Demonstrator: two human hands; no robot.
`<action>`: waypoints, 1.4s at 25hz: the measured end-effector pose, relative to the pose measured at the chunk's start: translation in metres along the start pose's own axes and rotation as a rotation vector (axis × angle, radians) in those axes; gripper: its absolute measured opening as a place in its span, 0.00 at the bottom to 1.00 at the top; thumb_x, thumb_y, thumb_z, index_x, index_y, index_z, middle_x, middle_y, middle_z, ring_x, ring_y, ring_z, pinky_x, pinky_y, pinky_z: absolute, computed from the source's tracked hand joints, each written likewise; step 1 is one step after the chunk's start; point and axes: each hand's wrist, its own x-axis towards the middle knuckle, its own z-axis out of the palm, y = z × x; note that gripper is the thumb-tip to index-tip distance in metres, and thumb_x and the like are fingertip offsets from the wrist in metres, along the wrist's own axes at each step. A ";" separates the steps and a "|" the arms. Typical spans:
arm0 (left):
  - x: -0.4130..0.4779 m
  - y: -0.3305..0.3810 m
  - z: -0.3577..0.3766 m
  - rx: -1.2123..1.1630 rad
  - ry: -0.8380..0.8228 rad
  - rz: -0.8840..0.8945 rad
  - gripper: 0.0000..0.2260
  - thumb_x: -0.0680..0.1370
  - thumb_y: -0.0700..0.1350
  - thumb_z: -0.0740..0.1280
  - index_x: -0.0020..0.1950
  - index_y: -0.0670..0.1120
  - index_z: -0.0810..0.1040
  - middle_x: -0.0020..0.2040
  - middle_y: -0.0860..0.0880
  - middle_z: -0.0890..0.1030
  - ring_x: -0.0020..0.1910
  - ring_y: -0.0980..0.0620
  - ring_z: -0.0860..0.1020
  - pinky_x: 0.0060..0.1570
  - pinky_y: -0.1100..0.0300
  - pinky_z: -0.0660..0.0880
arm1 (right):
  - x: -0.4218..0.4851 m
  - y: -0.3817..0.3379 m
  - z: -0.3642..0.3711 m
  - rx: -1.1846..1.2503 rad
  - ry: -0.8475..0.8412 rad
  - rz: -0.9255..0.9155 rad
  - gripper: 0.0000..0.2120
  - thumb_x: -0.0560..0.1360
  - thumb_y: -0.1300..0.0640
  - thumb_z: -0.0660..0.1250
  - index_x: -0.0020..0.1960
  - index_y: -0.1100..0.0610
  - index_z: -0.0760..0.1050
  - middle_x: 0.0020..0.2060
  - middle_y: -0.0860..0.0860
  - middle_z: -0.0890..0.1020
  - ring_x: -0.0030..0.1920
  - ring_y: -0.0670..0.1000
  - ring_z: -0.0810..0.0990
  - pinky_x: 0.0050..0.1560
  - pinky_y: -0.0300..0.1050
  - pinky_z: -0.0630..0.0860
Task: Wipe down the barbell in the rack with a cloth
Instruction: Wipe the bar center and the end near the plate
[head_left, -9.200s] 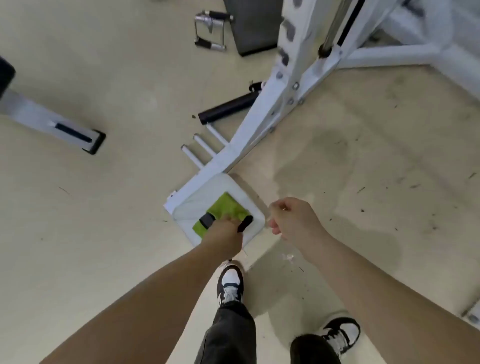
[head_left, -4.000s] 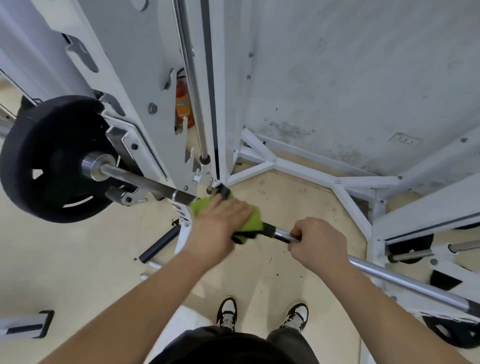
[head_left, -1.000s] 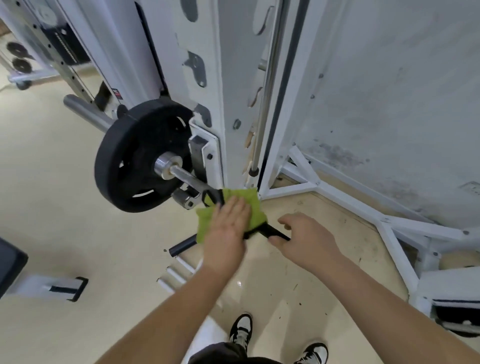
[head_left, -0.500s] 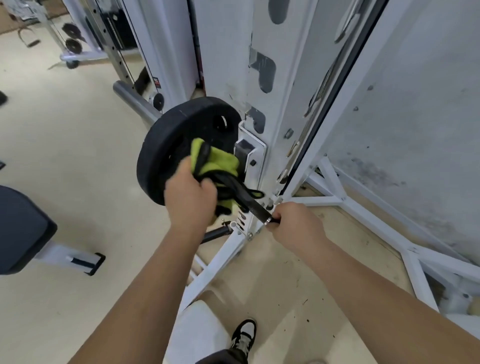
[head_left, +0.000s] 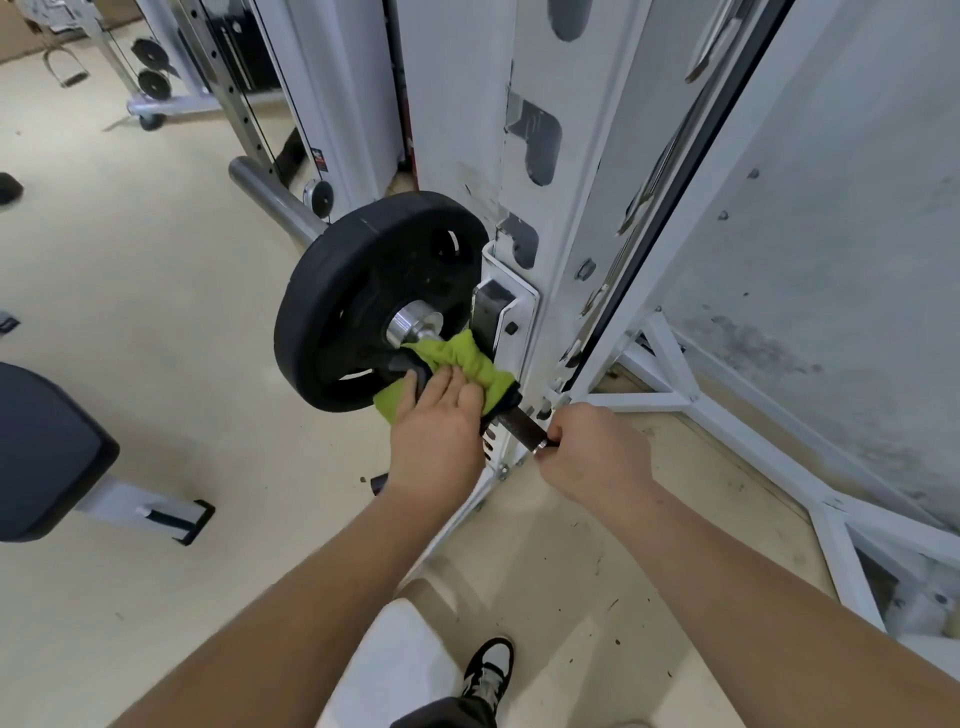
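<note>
Beside the plate (head_left: 332, 312), left hand (head_left: 436, 431) presses cloth (head_left: 478, 364) flat; right hand (head_left: 592, 457) grips barbell (head_left: 522, 426)

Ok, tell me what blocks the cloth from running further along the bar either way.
The cloth already lies on the bar under the left hand. Outward, the black weight plate sits right next to it; inward, the right hand grips the bar a little further along.
</note>
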 end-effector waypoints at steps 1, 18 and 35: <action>0.009 -0.008 -0.003 0.016 0.007 -0.017 0.19 0.64 0.35 0.73 0.54 0.41 0.79 0.59 0.41 0.83 0.62 0.42 0.80 0.72 0.39 0.68 | 0.000 0.000 -0.001 0.007 0.000 -0.002 0.04 0.70 0.55 0.67 0.37 0.53 0.74 0.29 0.48 0.76 0.31 0.52 0.76 0.30 0.39 0.67; -0.026 0.042 0.015 -0.189 -0.015 0.194 0.17 0.64 0.33 0.66 0.51 0.42 0.78 0.65 0.42 0.80 0.64 0.40 0.76 0.65 0.42 0.74 | -0.012 0.002 0.004 0.073 0.046 0.072 0.03 0.69 0.57 0.65 0.37 0.51 0.75 0.33 0.47 0.79 0.36 0.55 0.78 0.32 0.42 0.68; -0.022 0.068 0.020 -0.222 -0.090 0.111 0.21 0.64 0.42 0.71 0.56 0.48 0.76 0.66 0.51 0.77 0.78 0.46 0.63 0.69 0.44 0.66 | -0.075 0.081 -0.013 0.156 -0.055 0.171 0.22 0.73 0.42 0.71 0.65 0.48 0.77 0.52 0.44 0.81 0.50 0.48 0.80 0.48 0.48 0.80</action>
